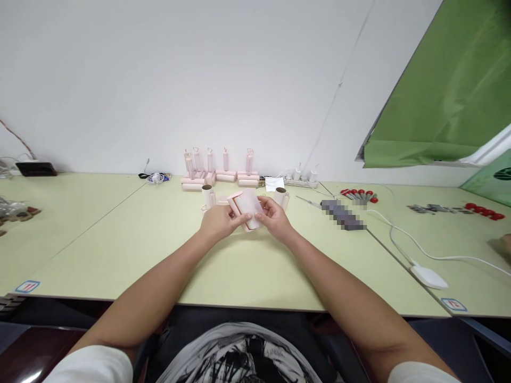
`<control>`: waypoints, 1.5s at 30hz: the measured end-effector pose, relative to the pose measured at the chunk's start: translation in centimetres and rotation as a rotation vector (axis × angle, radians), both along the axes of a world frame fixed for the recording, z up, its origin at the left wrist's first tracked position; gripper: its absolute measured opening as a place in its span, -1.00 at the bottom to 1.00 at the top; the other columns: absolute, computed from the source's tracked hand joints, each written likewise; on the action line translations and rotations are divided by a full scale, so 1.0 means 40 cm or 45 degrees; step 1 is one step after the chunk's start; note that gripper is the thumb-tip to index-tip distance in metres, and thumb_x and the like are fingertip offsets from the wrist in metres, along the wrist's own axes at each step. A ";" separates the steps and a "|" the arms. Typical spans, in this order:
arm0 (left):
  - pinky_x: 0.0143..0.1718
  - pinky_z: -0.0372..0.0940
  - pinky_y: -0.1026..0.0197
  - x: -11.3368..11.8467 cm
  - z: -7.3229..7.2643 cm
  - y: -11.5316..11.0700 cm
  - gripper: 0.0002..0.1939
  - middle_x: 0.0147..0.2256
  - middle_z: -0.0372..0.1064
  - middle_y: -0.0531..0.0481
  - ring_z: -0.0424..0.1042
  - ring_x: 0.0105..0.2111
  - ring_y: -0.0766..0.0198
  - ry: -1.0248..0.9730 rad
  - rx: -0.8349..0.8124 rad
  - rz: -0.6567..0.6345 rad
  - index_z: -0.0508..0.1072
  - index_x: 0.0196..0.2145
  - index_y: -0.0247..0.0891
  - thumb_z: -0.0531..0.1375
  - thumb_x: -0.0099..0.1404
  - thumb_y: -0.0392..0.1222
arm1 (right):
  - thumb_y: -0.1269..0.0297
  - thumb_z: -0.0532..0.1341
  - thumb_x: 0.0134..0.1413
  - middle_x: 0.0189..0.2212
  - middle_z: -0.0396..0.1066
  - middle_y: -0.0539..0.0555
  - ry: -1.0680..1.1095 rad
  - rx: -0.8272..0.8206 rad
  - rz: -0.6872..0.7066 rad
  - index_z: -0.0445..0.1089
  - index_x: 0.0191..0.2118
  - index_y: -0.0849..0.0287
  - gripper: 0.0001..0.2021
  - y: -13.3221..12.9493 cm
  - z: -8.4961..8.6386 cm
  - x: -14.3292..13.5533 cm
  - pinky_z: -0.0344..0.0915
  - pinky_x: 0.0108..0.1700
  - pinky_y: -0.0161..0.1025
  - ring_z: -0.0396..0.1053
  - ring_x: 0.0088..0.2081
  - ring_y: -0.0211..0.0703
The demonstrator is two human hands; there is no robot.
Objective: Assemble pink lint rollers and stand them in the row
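Observation:
Both hands hold a pale pink lint-roller paper roll (248, 204) above the middle of the table. It is tilted, and an orange-brown edge shows along its near side. My left hand (217, 221) grips its left side, thumb on the front. From the right, my right hand (275, 218) pinches it, its thumb close to the other thumb. Just beyond the left hand stands a white roll with a brown cardboard core (208, 198). A similar upright roll (280, 197) is behind the right hand. Clear pink pieces beside these rolls are partly hidden.
Along the wall, several pink lint rollers (225, 175) lie or stand with handles upward. A power strip (301, 182) with chargers and a white paper (274, 184) sit beside them. Rightward are a blurred dark device (343, 214), cables, red-and-grey items (361, 195) and a white mouse-shaped object (429, 276).

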State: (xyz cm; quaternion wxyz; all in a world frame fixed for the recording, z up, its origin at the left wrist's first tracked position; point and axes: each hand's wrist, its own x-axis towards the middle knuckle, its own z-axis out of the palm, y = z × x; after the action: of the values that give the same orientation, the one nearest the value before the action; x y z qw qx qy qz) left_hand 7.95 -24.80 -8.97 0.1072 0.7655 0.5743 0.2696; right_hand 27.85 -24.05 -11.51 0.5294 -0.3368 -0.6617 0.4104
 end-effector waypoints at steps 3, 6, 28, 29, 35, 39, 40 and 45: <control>-0.53 0.01 0.20 0.002 -0.002 -0.001 -0.39 -0.57 0.40 -0.07 0.39 -0.52 0.15 -0.032 -0.020 -0.018 0.41 -0.56 -0.23 0.07 0.17 0.41 | -0.21 0.37 -0.18 -0.08 0.45 0.18 0.042 -0.030 0.041 0.23 0.09 0.13 -0.23 -0.001 -0.001 -0.001 0.40 -0.06 -0.08 0.44 -0.04 0.02; -0.55 0.00 0.20 0.001 -0.008 0.004 -0.39 -0.58 0.39 -0.06 0.37 -0.54 0.18 -0.074 -0.041 -0.048 0.40 -0.58 -0.23 0.07 0.18 0.41 | -0.25 0.33 -0.15 -0.17 0.49 0.15 0.015 -0.104 0.081 0.19 0.15 0.13 -0.20 -0.004 -0.001 -0.002 0.42 -0.16 -0.09 0.48 -0.15 0.01; -0.50 0.19 0.27 -0.075 -0.022 0.080 -0.48 -0.66 0.18 0.05 0.25 -0.59 0.33 -0.983 0.267 0.106 0.17 -0.64 -0.19 -0.04 0.32 0.21 | 0.20 0.36 -0.05 0.07 0.41 0.14 -0.873 0.011 -0.079 0.37 0.09 0.08 -0.48 0.000 -0.006 0.034 0.24 0.11 0.02 0.36 0.06 0.06; -0.50 0.19 0.27 -0.075 -0.024 0.082 -0.48 -0.66 0.18 0.05 0.25 -0.59 0.34 -0.995 0.272 0.101 0.18 -0.64 -0.19 -0.04 0.32 0.21 | 0.21 0.36 -0.05 0.07 0.41 0.16 -0.930 0.028 -0.050 0.37 0.10 0.09 -0.47 -0.005 -0.005 0.030 0.24 0.10 0.02 0.36 0.06 0.07; -0.52 0.17 0.26 -0.068 -0.025 0.073 -0.49 -0.68 0.19 0.05 0.22 -0.61 0.35 -1.017 0.301 0.027 0.23 -0.63 -0.22 0.06 0.29 0.20 | 0.28 0.33 -0.02 0.09 0.38 0.21 -1.115 0.148 -0.062 0.36 0.12 0.18 -0.48 -0.017 -0.009 0.010 0.21 0.14 0.02 0.29 0.11 0.11; -0.54 0.14 0.26 -0.065 -0.028 0.070 -0.49 -0.69 0.19 0.06 0.21 -0.62 0.35 -0.996 0.323 -0.018 0.24 -0.63 -0.23 0.10 0.24 0.23 | 0.27 0.31 0.01 0.13 0.35 0.19 -1.182 0.198 -0.134 0.34 0.16 0.17 -0.46 -0.006 -0.021 0.009 0.16 0.18 0.02 0.24 0.15 0.13; -0.54 0.13 0.26 -0.065 -0.028 0.069 -0.49 -0.69 0.19 0.06 0.21 -0.63 0.35 -0.988 0.331 -0.030 0.24 -0.63 -0.24 0.10 0.24 0.23 | 0.27 0.30 0.01 0.11 0.36 0.19 -1.198 0.201 -0.165 0.35 0.16 0.18 -0.46 -0.003 -0.024 0.008 0.15 0.18 0.03 0.24 0.14 0.13; -0.55 0.12 0.26 -0.062 -0.031 0.068 -0.50 -0.68 0.20 0.06 0.22 -0.63 0.35 -0.956 0.332 -0.067 0.27 -0.64 -0.24 0.14 0.20 0.22 | 0.31 0.30 0.00 0.07 0.37 0.20 -1.173 0.210 -0.250 0.38 0.12 0.18 -0.50 0.005 -0.028 0.006 0.16 0.17 0.04 0.24 0.12 0.11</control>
State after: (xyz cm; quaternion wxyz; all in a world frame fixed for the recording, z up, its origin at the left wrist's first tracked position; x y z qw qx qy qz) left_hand 5.47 -22.10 -10.20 0.2185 0.6353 0.4363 0.5985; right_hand 28.09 -23.86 -12.65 0.2422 -0.5016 -0.8229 0.1126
